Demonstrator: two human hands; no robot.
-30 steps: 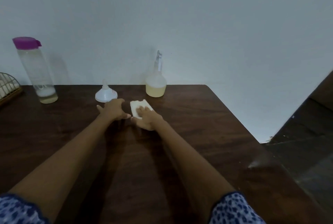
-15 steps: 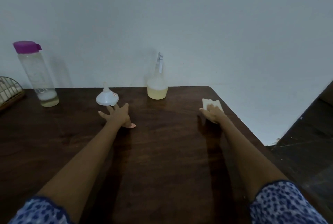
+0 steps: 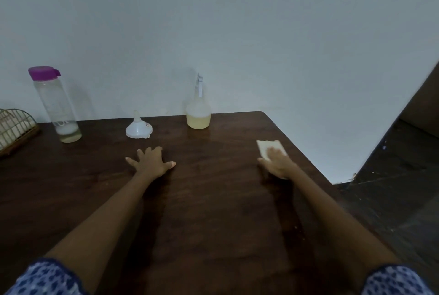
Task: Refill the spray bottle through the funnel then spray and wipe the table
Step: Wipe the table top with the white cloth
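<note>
While right hand (image 3: 276, 164) presses cloth (image 3: 269, 148), funnel (image 3: 139, 129) beside bottle (image 3: 57, 109).

Your dark brown wooden table (image 3: 213, 211) carries, along its far edge, a clear purple-capped bottle (image 3: 57, 107), an upturned white plastic funnel (image 3: 139, 129) and a clear spray bottle of yellowish liquid (image 3: 198, 114). A wire basket (image 3: 14, 130) sits at the left edge, and a white folded cloth (image 3: 269, 148) lies near the right edge.

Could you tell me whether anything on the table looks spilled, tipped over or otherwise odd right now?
Nothing stands out. The spray bottle and tall bottle stand upright, the funnel rests mouth-down, and no puddle shows. The right hand presses the cloth near the table edge.
</note>
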